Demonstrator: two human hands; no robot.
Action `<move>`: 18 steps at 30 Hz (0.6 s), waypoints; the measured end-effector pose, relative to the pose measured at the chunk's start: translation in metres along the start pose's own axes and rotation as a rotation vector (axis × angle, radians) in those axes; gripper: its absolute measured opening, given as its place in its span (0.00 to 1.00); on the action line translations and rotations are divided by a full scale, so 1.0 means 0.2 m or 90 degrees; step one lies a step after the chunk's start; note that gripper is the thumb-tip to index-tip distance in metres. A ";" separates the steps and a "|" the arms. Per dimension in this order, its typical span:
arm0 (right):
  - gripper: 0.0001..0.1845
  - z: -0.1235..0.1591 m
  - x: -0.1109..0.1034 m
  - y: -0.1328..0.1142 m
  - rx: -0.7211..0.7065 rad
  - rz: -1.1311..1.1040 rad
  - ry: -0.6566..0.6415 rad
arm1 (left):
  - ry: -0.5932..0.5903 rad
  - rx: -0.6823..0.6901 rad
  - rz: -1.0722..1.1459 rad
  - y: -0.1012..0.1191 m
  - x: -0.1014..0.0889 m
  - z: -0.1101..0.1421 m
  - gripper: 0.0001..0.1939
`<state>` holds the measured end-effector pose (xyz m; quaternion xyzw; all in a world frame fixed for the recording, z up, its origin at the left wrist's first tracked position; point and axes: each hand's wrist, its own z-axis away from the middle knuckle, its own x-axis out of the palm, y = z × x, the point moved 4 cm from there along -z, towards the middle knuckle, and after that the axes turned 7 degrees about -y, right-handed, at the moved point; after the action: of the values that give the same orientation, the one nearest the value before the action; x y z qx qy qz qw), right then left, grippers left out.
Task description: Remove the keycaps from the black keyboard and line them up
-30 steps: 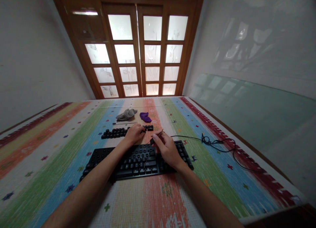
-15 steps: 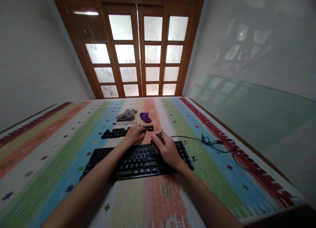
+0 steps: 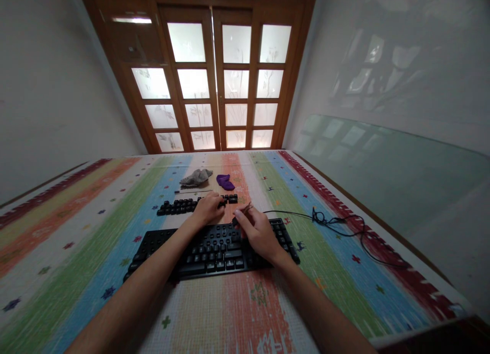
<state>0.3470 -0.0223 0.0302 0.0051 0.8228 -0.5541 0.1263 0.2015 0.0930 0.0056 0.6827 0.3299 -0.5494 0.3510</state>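
A black keyboard (image 3: 225, 254) lies across the tablecloth under my forearms, with caps gone from part of its upper rows. Beyond it, loose black keycaps (image 3: 178, 206) stand in rows. My left hand (image 3: 207, 209) reaches over to the right part of these rows, its fingertips closed on a dark keycap there. Above the keyboard's upper edge, my right hand (image 3: 258, 231) pinches a small dark piece that looks like a keycap (image 3: 235, 221) between thumb and fingers. A thin brownish thing shows by its index finger, too small to name.
A grey cloth (image 3: 196, 178) and a purple cloth (image 3: 225, 182) lie past the keycaps. Close to the grey one is a thin rod with a dark tip (image 3: 191, 191). The keyboard's black cable (image 3: 325, 218) runs off to the right in a tangled bundle.
Very little differs. My right hand's fingertips have shifted slightly left and down with the small dark piece; my left hand stays at the keycap rows.
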 end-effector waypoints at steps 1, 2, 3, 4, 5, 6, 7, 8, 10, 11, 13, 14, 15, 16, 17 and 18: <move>0.16 0.00 0.00 0.00 -0.001 0.000 -0.002 | 0.000 0.001 -0.001 0.00 0.00 0.00 0.08; 0.16 0.00 0.00 0.00 -0.002 -0.001 -0.004 | -0.001 0.002 -0.002 0.00 0.00 0.00 0.08; 0.15 0.00 0.00 -0.01 -0.004 -0.002 -0.007 | -0.002 0.003 -0.004 0.00 0.00 0.01 0.08; 0.15 0.00 0.00 -0.01 -0.006 -0.002 -0.009 | -0.002 0.002 -0.004 0.00 0.00 0.01 0.08; 0.15 0.00 0.01 -0.01 -0.007 -0.001 -0.010 | -0.001 0.002 -0.004 0.00 0.00 0.01 0.08; 0.15 0.00 0.01 -0.01 -0.009 0.000 -0.011 | -0.001 0.002 -0.003 0.00 0.00 0.01 0.08; 0.15 0.01 0.01 -0.01 -0.010 0.002 -0.012 | -0.001 0.002 -0.002 0.00 0.00 0.01 0.08; 0.15 0.01 0.00 -0.01 -0.010 0.005 -0.012 | -0.001 0.002 -0.001 0.00 -0.01 0.01 0.08; 0.15 0.01 0.00 -0.01 -0.012 0.013 -0.009 | 0.000 0.008 0.003 0.01 -0.02 0.02 0.09; 0.15 0.01 -0.01 -0.01 -0.014 0.017 -0.007 | 0.006 0.013 0.008 0.01 -0.04 0.03 0.10; 0.15 0.00 -0.03 -0.02 -0.018 0.025 0.004 | 0.032 0.025 0.025 0.01 -0.07 0.05 0.12; 0.14 0.00 -0.04 -0.02 -0.020 0.027 0.012 | 0.050 0.029 0.034 0.01 -0.10 0.07 0.12; 0.14 -0.01 -0.05 -0.02 -0.021 0.027 0.021 | 0.068 0.030 0.042 0.00 -0.12 0.10 0.12; 0.14 -0.01 -0.07 -0.02 -0.021 0.027 0.032 | 0.084 0.028 0.048 0.00 -0.14 0.12 0.11; 0.14 -0.01 -0.08 -0.03 -0.021 0.027 0.040 | 0.091 0.027 0.055 -0.01 -0.15 0.15 0.10; 0.14 -0.02 -0.09 -0.03 -0.021 0.029 0.047 | 0.093 0.025 0.065 -0.01 -0.16 0.18 0.09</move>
<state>0.3633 -0.0188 0.0402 0.0420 0.8354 -0.5372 0.1083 0.1757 0.0612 0.0317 0.7439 0.3081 -0.4858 0.3401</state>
